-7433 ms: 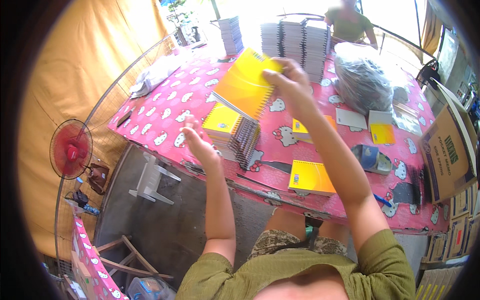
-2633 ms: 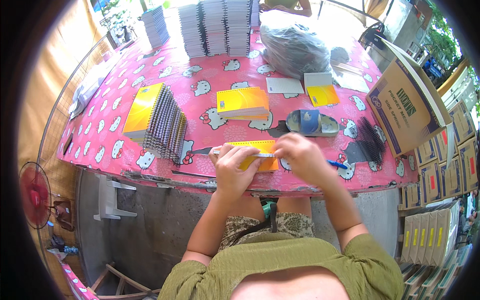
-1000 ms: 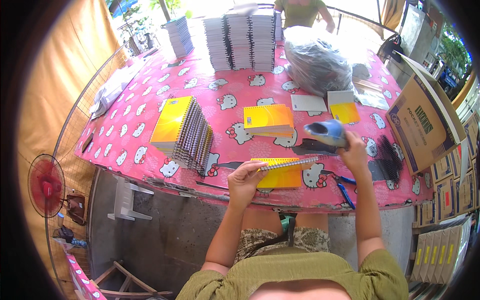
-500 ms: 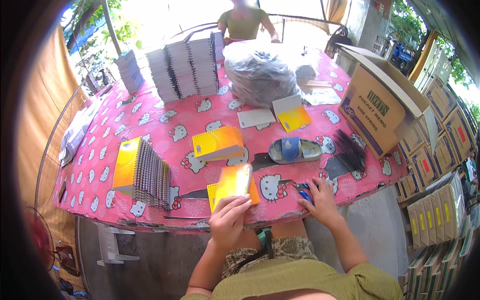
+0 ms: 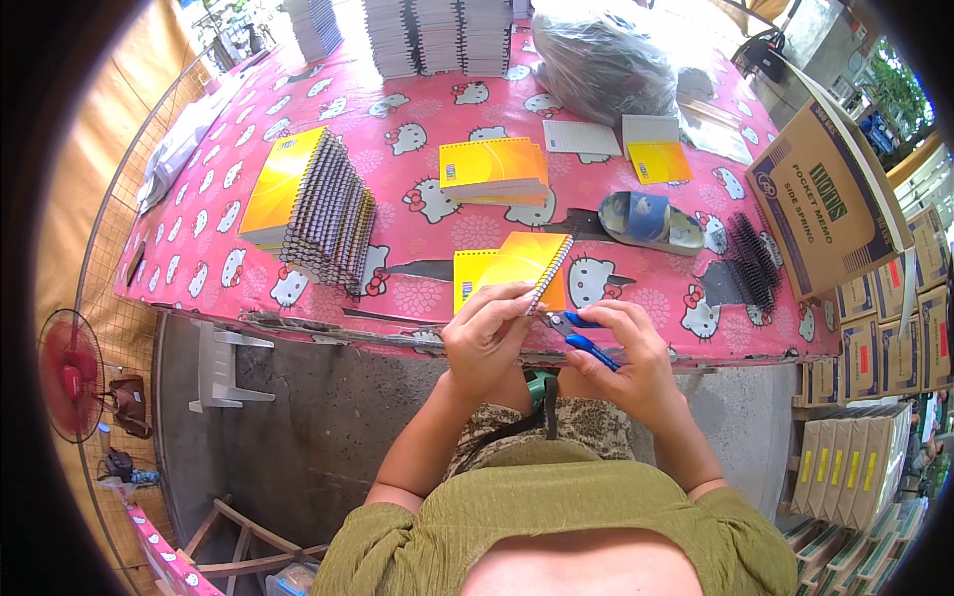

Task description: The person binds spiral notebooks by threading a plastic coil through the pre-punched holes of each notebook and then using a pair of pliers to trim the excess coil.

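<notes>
A yellow-orange spiral notebook [image 5: 538,254] is tilted up off the table's near edge, its wire coil facing right. My left hand [image 5: 487,336] pinches its lower end. Blue-handled pliers [image 5: 592,350] are gripped in my right hand [image 5: 636,356], their jaws close to the coil's lower end; whether they touch the wire I cannot tell. Beneath the held notebook lies another yellow notebook [image 5: 471,270]. A small pile of yellow notebooks [image 5: 489,164] sits just beyond. To the left rises a taller stack of coil-bound notebooks [image 5: 328,221].
A blue slide sandal [image 5: 648,221] and black plastic coils [image 5: 753,260] lie at the right, beside a large cardboard box [image 5: 825,189]. Tall notebook stacks [image 5: 432,38] and a filled plastic bag [image 5: 604,65] stand at the back of the pink table [image 5: 417,268].
My right hand has picked the pliers up off the table and brought them left to the coil. My left hand has tilted the notebook. The view has tipped downward.
</notes>
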{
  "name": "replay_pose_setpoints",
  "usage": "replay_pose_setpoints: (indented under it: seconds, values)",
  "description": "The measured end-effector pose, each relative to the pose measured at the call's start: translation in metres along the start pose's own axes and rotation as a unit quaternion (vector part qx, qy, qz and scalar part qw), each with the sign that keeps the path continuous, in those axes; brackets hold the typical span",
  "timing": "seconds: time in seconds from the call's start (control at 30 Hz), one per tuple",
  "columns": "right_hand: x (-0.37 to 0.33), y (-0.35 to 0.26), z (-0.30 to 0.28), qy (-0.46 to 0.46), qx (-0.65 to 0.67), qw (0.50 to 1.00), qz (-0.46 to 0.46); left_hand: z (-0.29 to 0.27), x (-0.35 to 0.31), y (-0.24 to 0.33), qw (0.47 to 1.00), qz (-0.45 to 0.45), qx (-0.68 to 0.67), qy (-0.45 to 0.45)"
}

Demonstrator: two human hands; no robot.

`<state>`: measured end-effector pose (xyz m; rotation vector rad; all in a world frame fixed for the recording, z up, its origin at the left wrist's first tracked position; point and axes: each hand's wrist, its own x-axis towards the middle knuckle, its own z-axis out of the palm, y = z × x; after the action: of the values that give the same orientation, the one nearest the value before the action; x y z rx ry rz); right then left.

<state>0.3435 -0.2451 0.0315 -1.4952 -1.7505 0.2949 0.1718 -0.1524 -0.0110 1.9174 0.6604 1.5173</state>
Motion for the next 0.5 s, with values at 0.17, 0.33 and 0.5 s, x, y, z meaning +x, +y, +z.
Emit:
replay_pose_setpoints:
  seconds: [0.17, 0.33, 0.5]
  values:
    - [0.007, -0.001, 0.002, -0.06, 0.108, 0.991, 0.045, 0.001, 0.001, 0.001, 1.0, 0.008, -0.019, 0.015]
    - [0.01, 0.025, 0.011, -0.216, 0.619, 0.668, 0.352, -0.006, 0.009, -0.006, 0.997, 0.075, -0.016, 0.009]
    - [0.007, 0.036, 0.001, -0.003, 0.101, 0.986, 0.131, -0.062, 0.065, 0.012, 0.972, 0.015, -0.039, 0.233]
